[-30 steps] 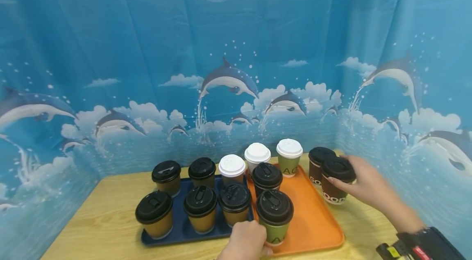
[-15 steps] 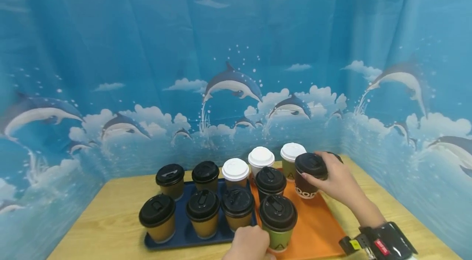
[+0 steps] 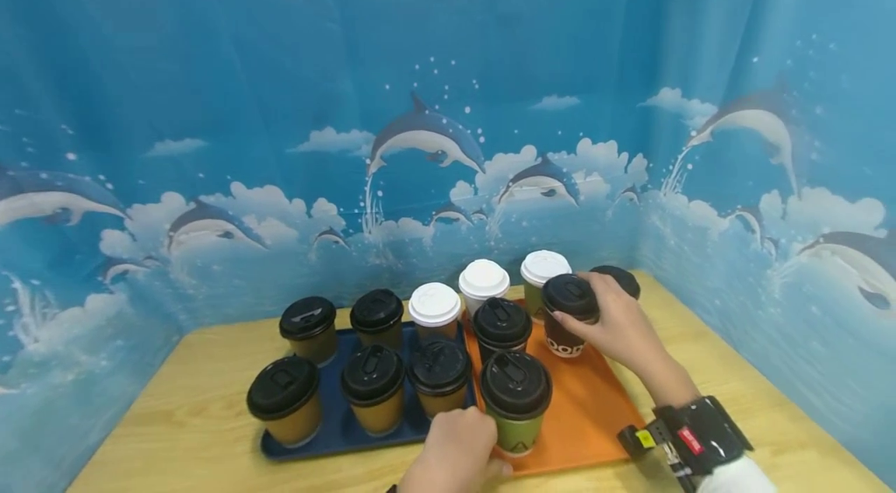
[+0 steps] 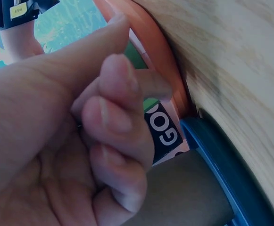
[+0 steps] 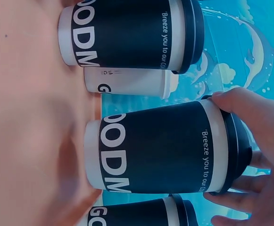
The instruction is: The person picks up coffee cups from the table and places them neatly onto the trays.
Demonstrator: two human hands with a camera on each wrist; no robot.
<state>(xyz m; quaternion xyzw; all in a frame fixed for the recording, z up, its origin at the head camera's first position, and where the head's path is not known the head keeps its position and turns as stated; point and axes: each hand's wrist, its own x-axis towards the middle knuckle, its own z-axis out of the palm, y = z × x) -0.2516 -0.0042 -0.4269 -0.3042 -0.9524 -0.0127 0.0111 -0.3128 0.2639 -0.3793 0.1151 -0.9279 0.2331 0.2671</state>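
Note:
My right hand point(image 3: 619, 330) grips a dark paper coffee cup point(image 3: 563, 336) by its black lid, thumb on one side and fingers round the other. This cup stands nearly upright over the back right of the orange tray point(image 3: 588, 407); its white lettering shows in the right wrist view. At that tray's front left corner, my left hand point(image 3: 455, 442) holds the rim with thumb and index finger, its other fingers curled. Right beside it stands a green coffee cup point(image 3: 519, 435) with a black lid. Behind that is another dark cup point(image 3: 500, 330).
A navy tray point(image 3: 334, 419) with several brown, mostly black-lidded cups adjoins the orange one on the left. White-lidded cups point(image 3: 484, 279) line the back. Another black-lidded cup point(image 3: 621, 279) stands behind my right hand. A dolphin-print curtain point(image 3: 420, 127) closes off the table's back and sides.
My right hand has carried the dark coffee cup leftward, from the table beside the orange tray to over that tray. My left hand has stayed at the tray's front edge.

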